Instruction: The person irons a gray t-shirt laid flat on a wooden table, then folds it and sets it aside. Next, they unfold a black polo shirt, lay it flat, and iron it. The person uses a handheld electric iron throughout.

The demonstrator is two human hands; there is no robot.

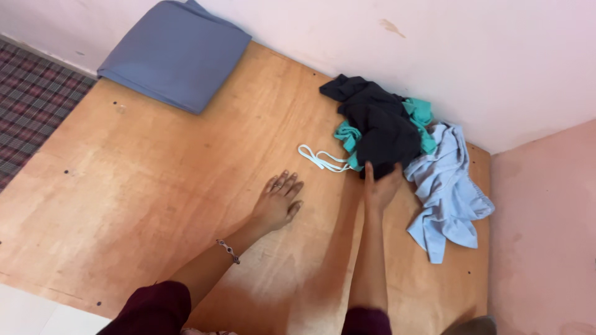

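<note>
Head view, right hand (380,186) grip seemingly closing on black garment (379,127), left hand (277,201) flat, empty, on wooden board (155,186)

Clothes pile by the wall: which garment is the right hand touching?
The black garment on top of the pile; the right hand grips its lower edge. The teal piece lies beneath, the pale blue one alongside, untouched.

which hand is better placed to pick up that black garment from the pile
Right. The right hand already touches the black garment at its near edge, while the left hand rests flat on the wooden board, apart from the pile.
</note>
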